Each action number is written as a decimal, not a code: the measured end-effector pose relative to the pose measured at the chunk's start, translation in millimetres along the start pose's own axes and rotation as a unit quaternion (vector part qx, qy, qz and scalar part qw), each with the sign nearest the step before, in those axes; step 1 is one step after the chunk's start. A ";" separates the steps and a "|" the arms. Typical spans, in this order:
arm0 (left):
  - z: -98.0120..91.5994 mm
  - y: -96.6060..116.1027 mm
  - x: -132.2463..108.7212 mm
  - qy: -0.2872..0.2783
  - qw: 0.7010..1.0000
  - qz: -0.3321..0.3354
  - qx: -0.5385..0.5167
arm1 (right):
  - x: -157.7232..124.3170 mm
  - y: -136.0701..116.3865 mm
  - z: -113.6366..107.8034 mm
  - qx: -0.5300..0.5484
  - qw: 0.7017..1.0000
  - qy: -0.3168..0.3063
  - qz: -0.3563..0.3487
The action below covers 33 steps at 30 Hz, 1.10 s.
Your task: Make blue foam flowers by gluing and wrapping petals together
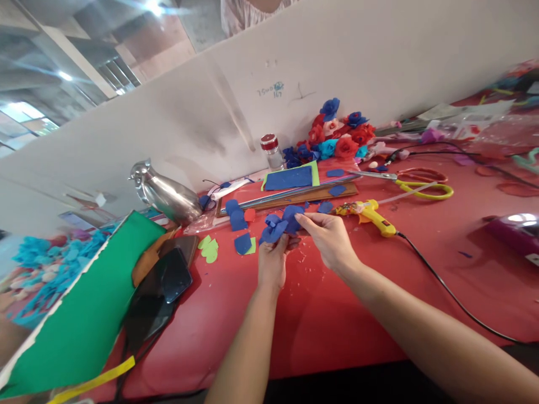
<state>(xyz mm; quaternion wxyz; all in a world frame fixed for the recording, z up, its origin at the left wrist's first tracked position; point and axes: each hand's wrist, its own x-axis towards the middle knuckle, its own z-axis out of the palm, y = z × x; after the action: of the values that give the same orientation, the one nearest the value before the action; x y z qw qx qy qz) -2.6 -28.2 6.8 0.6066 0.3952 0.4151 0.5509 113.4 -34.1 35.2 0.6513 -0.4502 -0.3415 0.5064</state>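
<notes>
My left hand (273,259) is closed around the underside of a blue craft flower (273,227), holding it above the red table. Between the thumb and fingers of my right hand (329,235) is a blue petal (292,217) at the flower's right side; whether the two are joined I cannot tell. Loose blue petals (236,216) and a blue piece over a green one (243,243) lie to the left. A yellow glue gun (370,216) rests just beyond my right hand, with a clear glue stick in its back.
Scissors (425,184), a blue sheet (289,178) and a red-lidded jar (272,150) stand or lie behind. Finished flowers (337,134) are heaped against the white partition (189,112). At left are a metal jug (168,193), a phone (176,275) and a green board (80,314). The gun's cord (446,289) runs right.
</notes>
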 end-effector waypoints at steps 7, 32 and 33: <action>1.0 -0.3 -0.9 -0.020 1.000 0.014 0.010 | -0.3 0.1 0.2 0.005 1.000 -0.006 0.010; 3.7 -0.7 1.0 -0.026 1.000 0.017 0.005 | -8.1 -7.3 5.8 0.036 0.998 -0.040 0.040; 3.7 -0.7 1.2 -0.024 1.000 0.015 0.008 | -8.2 -6.9 5.6 0.032 0.998 -0.042 0.039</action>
<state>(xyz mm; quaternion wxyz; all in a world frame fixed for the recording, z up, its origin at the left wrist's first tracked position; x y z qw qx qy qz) 1.2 -27.1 7.3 0.6052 0.4192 0.3986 0.5469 108.7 -41.3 43.7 0.6302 -0.4201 -0.3341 0.5609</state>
